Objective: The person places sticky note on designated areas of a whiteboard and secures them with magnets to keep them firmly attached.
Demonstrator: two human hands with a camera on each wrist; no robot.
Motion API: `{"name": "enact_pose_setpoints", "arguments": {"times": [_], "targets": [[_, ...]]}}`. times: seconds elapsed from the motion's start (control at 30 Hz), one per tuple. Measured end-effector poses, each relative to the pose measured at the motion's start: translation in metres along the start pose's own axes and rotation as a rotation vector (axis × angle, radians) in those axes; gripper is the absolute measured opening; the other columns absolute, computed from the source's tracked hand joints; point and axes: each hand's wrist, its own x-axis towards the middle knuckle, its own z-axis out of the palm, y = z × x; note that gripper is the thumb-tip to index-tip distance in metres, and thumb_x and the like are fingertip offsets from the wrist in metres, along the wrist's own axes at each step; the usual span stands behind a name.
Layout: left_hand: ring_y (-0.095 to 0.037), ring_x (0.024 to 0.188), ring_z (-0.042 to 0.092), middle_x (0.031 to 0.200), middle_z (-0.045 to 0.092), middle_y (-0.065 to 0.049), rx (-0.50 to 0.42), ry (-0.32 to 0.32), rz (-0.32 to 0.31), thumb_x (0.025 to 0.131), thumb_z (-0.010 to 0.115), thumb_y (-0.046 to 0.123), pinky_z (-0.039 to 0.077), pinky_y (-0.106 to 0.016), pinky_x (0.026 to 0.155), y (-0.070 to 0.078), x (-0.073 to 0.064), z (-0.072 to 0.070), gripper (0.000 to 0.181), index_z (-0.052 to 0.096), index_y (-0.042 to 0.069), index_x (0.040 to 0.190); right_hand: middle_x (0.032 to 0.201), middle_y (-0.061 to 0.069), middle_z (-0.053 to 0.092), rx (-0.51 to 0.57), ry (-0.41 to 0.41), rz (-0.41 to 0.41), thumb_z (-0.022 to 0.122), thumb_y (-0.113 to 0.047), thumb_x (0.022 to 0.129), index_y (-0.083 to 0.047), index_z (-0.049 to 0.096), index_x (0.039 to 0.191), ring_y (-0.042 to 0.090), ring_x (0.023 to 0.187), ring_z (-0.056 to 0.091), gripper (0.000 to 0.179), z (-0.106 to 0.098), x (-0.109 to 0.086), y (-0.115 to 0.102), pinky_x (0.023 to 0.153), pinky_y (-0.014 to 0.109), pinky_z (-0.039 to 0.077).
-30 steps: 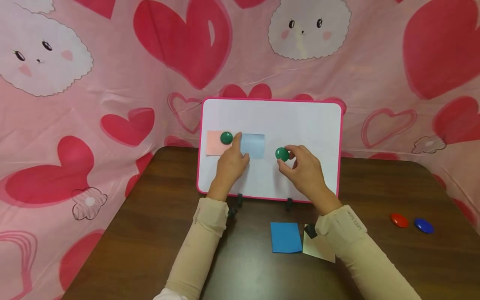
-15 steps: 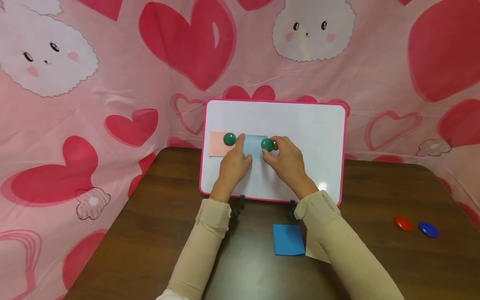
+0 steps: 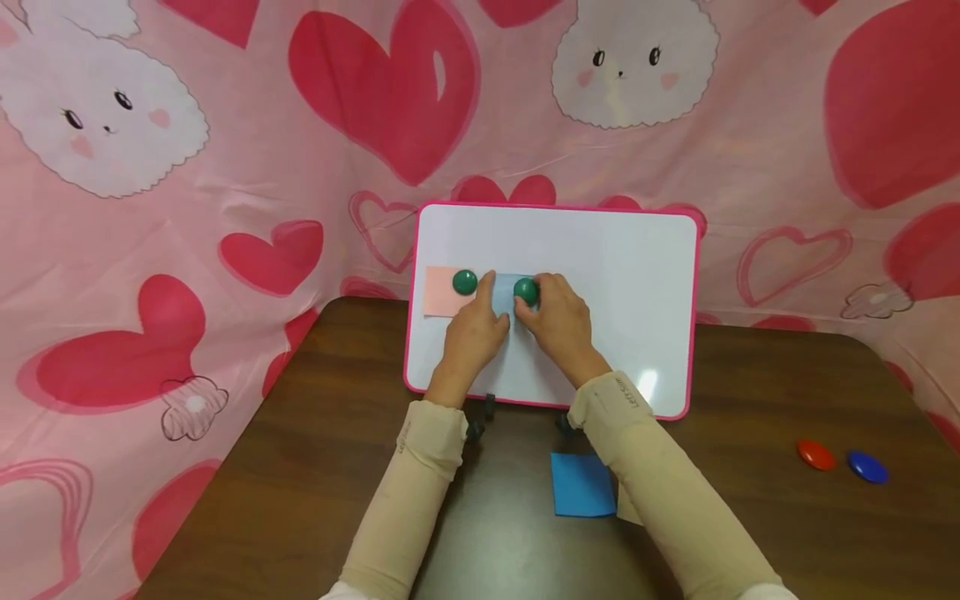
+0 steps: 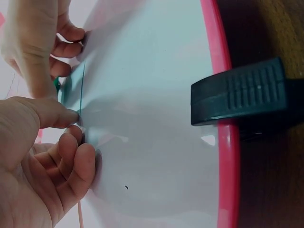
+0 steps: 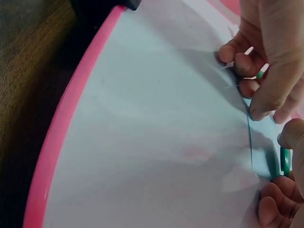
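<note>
A white whiteboard with a pink frame stands upright on the table. My left hand presses a light blue sticky note against it, index finger and thumb on the note's left part. My right hand pinches a round green magnet between thumb and fingers, over the note's upper right. In the right wrist view that magnet shows edge-on, close to the note; whether it touches is unclear. To the left, another green magnet sits on a pink sticky note.
Black clips hold the board's lower edge. On the table lie a blue sticky note and a pale yellow note, partly under the right forearm. Farther right are a red magnet and a blue magnet.
My right hand has carried the green magnet leftward from bare board to the light blue note. My left hand has kept its place on the note. The head view has shifted slightly.
</note>
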Motion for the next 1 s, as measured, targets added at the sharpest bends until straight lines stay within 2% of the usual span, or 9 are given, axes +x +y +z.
{"name": "enact_pose_setpoints", "arguments": {"times": [0.17,0.37,0.5,0.9,1.0], "targets": [[-0.023,0.055,0.053,0.065,0.056,-0.006,0.008,0.011,0.015,0.097,0.067,0.018,0.043,-0.035,0.049,0.001,-0.001,0.001,0.070,0.031,0.009,0.157,0.101,0.016,0.063,-0.056,0.058,-0.012,0.072,-0.026,0.093,0.003,0.062,0.113,0.028,0.086,0.063,0.037,0.004,-0.001,0.004,0.074,0.043,0.056],[-0.023,0.054,0.052,0.063,0.055,-0.007,0.012,0.012,0.019,0.097,0.067,0.018,0.042,-0.034,0.049,0.001,-0.001,0.001,0.070,0.031,0.009,0.157,0.094,0.018,0.060,-0.121,0.147,-0.107,0.074,-0.023,0.092,0.005,0.062,0.108,0.029,0.072,0.062,0.035,0.009,-0.002,0.007,0.062,0.043,0.056],[-0.023,0.053,0.052,0.063,0.055,-0.007,0.011,0.011,0.016,0.097,0.067,0.018,0.041,-0.034,0.048,0.001,-0.001,0.001,0.070,0.031,0.009,0.157,0.091,0.018,0.059,-0.167,0.188,-0.142,0.075,-0.023,0.091,0.006,0.062,0.106,0.028,0.067,0.061,0.035,0.012,-0.003,0.007,0.058,0.042,0.056],[-0.022,0.053,0.051,0.063,0.055,-0.006,0.019,0.035,0.042,0.097,0.066,0.017,0.041,-0.034,0.047,0.000,-0.001,0.001,0.069,0.032,0.007,0.156,0.090,0.018,0.059,-0.197,0.229,-0.166,0.075,-0.021,0.091,0.006,0.061,0.105,0.027,0.065,0.062,0.034,0.016,-0.001,0.008,0.058,0.040,0.056],[-0.023,0.053,0.052,0.064,0.056,-0.007,0.025,0.040,0.043,0.097,0.066,0.017,0.041,-0.034,0.047,0.000,-0.001,0.001,0.069,0.033,0.007,0.156,0.093,0.018,0.061,-0.165,0.190,-0.157,0.074,-0.022,0.092,0.006,0.062,0.109,0.027,0.072,0.064,0.035,0.013,-0.001,0.008,0.063,0.041,0.058]]}}
